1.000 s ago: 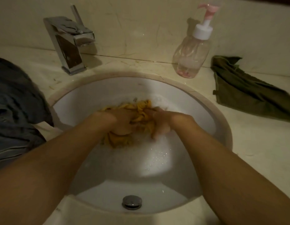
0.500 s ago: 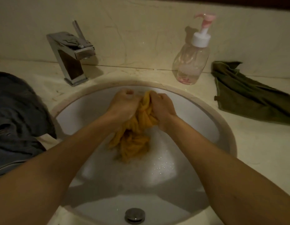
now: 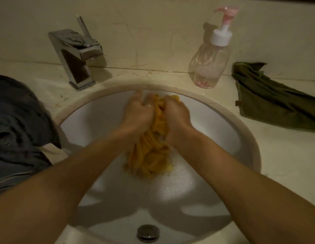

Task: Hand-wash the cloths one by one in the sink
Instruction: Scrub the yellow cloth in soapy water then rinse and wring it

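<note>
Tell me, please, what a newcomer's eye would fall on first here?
The yellow cloth, bunched between the left hand and right hand that grip it over foamy water in the white sink. Next, the clear pump bottle with a pink nozzle behind the rim, and the olive-green cloth on the counter to its right.

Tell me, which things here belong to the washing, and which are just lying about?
In the job: left hand and right hand, both gripping the yellow cloth over the sudsy sink; green cloth and grey cloth on the counter, likely others in the batch.
Lying about: tap; pump bottle; drain plug.
</note>
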{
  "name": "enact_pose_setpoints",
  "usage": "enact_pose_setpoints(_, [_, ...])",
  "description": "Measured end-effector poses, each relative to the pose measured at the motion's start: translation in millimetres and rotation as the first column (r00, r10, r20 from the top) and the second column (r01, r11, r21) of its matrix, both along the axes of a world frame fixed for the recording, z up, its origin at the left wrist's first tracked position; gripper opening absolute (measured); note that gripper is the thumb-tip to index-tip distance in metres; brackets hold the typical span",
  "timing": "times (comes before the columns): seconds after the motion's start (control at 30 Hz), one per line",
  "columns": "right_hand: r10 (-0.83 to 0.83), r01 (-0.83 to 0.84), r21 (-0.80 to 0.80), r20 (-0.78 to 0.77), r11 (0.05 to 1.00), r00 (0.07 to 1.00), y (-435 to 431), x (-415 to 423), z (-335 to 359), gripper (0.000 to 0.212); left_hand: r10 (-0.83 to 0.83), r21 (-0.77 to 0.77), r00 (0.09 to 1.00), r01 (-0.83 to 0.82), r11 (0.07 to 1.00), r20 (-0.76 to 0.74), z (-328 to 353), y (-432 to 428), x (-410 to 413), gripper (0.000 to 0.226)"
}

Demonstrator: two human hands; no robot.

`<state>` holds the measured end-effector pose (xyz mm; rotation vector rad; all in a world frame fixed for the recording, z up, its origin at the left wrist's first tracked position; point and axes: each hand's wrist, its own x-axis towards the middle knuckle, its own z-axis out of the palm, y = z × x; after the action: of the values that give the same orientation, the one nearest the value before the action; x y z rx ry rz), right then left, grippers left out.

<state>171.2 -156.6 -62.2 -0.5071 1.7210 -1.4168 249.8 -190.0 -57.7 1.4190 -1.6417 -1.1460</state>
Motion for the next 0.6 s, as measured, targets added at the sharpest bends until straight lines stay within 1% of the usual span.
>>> enact_pose_setpoints(0.03, [0.033, -0.033, -0.028, 0.021, 0.999, 0.999, 3.6, 11.0, 1.8, 0.032, 0.043, -0.004, 0.999, -0.043, 0.999, 0.004, 1.7, -10.5, 6.8, 0.06])
enact_pose_setpoints(0.07, [0.055, -0.054, -0.058, 0.015, 0.997, 0.998, 6.0, 18.6, 1.9, 0.038, 0.074, 0.009, 0.997, -0.074, 0.997, -0.038, 2.5, -13.9, 12.1, 0.058])
enact_pose_setpoints(0.13, [0.05, -0.053, -0.086, -0.043, 0.995, 0.998, 5.7, 20.3, 2.0, 0.052, 0.091, 0.037, 0.988, -0.087, 0.996, -0.122, 3.7, -4.2, 13.6, 0.047])
enact_pose_setpoints(0.2, [0.019, -0.025, -0.081, -0.083, 0.996, 0.996, -1.8, 8.3, -3.4, 0.066, -0.02, 0.045, 0.989, 0.027, 0.999, -0.145, 3.8, 14.8, 5.7, 0.038])
enact_pose_setpoints(0.23, [0.002, -0.006, -0.067, -0.064, 0.998, 0.998, -3.9, 1.2, -6.8, 0.071, -0.08, 0.021, 0.988, 0.084, 0.996, -0.133, 2.2, 20.8, 0.9, 0.041])
enact_pose_setpoints(0.27, [-0.005, 0.003, -0.046, -0.044, 0.999, 0.999, -3.8, -2.9, -7.5, 0.068, -0.101, -0.008, 0.988, 0.101, 0.995, -0.119, 1.5, 22.7, -1.5, 0.046])
enact_pose_setpoints(0.3, [-0.003, 0.002, -0.047, -0.03, 0.999, 1.0, 2.7, 1.8, -0.4, 0.056, -0.077, -0.032, 0.991, 0.074, 0.997, -0.108, -1.6, 15.8, -0.6, 0.048])
enact_pose_setpoints(0.33, [0.026, -0.027, -0.054, -0.025, 0.998, 0.999, 10.4, 8.3, 5.1, 0.045, -0.022, -0.043, 0.993, 0.017, 0.999, -0.116, -0.2, 5.5, 3.1, 0.045])
enact_pose_setpoints(0.4, [0.087, -0.088, -0.082, -0.018, 0.993, 0.996, 14.4, 22.2, 0.0, 0.039, 0.063, 0.015, 0.986, -0.061, 0.998, -0.157, 2.0, -13.3, 14.0, 0.031])
enact_pose_setpoints(0.43, [0.107, -0.109, -0.09, -0.029, 0.99, 0.994, 14.4, 26.3, -2.6, 0.039, 0.094, 0.027, 0.978, -0.09, 0.996, -0.186, 1.1, -16.7, 19.1, 0.031])
enact_pose_setpoints(0.47, [0.105, -0.11, -0.107, -0.05, 0.988, 0.993, 12.7, 26.1, -1.9, 0.043, 0.093, 0.032, 0.977, -0.088, 0.996, -0.193, 0.4, -13.9, 21.2, 0.027])
enact_pose_setpoints(0.5, [0.079, -0.084, -0.093, -0.053, 0.992, 0.995, 10.2, 22.7, 1.5, 0.054, 0.058, 0.028, 0.982, -0.054, 0.998, -0.18, -0.9, -5.5, 20.3, 0.019])
enact_pose_setpoints(0.53, [0.052, -0.056, -0.073, -0.049, 0.996, 0.997, 6.4, 16.1, 3.2, 0.066, -0.002, 0.029, 0.984, 0.008, 1.0, -0.177, -2.6, 5.6, 15.3, 0.019])
enact_pose_setpoints(0.57, [0.011, -0.013, -0.054, -0.035, 0.998, 0.999, -0.3, 5.9, -0.4, 0.069, -0.067, 0.047, 0.983, 0.077, 0.996, -0.17, -0.9, 17.7, 6.4, 0.022])
enact_pose_setpoints(0.6, [-0.016, 0.016, -0.043, -0.019, 0.999, 1.0, -3.8, -3.8, -1.6, 0.063, -0.112, 0.032, 0.982, 0.118, 0.993, -0.15, 0.0, 28.5, -1.4, 0.035])
